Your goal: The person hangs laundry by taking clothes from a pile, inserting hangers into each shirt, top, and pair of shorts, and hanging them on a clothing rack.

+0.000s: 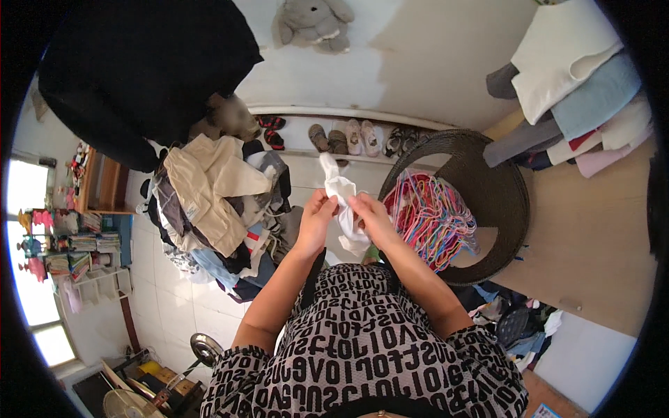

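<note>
A white sock (340,187) is stretched between my two hands in front of my body. My left hand (318,214) pinches its left side, fingers closed on the cloth. On the other side, my right hand (371,217) grips it with thumb and fingers. One end of the sock points up and away from me; more white cloth hangs below my hands. To the left lies a big heap of clothes (198,209), with a beige garment (221,166) on top. Right of my hands, a dark woven basket (498,202) holds many colourful hangers (432,219).
Several pairs of shoes (359,137) line a ledge at the far wall. Folded clothes (592,97) are stacked at the upper right on a wooden surface (578,230). More clothes (512,324) lie low on the right. A shelf with books (87,242) stands left; a fan (129,404) is lower left.
</note>
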The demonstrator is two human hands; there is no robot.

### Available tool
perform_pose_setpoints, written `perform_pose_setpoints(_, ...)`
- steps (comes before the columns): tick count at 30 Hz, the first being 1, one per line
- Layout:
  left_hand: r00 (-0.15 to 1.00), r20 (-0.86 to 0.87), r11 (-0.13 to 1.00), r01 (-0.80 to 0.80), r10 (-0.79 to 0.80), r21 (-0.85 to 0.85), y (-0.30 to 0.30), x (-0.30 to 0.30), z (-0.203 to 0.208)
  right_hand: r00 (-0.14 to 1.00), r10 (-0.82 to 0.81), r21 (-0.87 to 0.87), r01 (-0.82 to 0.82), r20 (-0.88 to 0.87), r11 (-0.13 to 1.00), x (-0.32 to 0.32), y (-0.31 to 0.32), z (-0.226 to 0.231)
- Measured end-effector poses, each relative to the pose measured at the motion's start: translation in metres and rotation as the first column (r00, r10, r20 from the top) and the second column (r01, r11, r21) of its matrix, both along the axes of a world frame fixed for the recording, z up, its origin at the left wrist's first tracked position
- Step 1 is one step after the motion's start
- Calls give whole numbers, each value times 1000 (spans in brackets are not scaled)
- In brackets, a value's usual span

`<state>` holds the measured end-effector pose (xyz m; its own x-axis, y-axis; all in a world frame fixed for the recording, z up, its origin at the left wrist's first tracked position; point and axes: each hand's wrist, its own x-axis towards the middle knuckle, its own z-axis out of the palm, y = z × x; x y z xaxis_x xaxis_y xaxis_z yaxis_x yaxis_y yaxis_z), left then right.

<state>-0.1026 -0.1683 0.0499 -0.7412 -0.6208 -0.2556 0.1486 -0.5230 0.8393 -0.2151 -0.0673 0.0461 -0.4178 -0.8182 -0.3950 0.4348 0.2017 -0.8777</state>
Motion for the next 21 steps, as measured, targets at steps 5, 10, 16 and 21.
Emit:
perform_pose_setpoints(5,994,38,987,-108,104,122,10,-3,5,938,59,-29,-73,-341,997,-3,4,-14)
perform_pose_setpoints(10,967,253,988,-2,-39,157,-3,16,8,547,115,247,174,-829,953,-42,33,-70)
perform_pose_setpoints(16,947,319,988,-4,-47,156,6,13,2,835,-355,571,548,-421,611,-110,128,-252)
perform_pose_setpoints(21,920,386,975,-147,72,168,14,29,5,813,-135,724,569,-567,390,-127,138,-264)
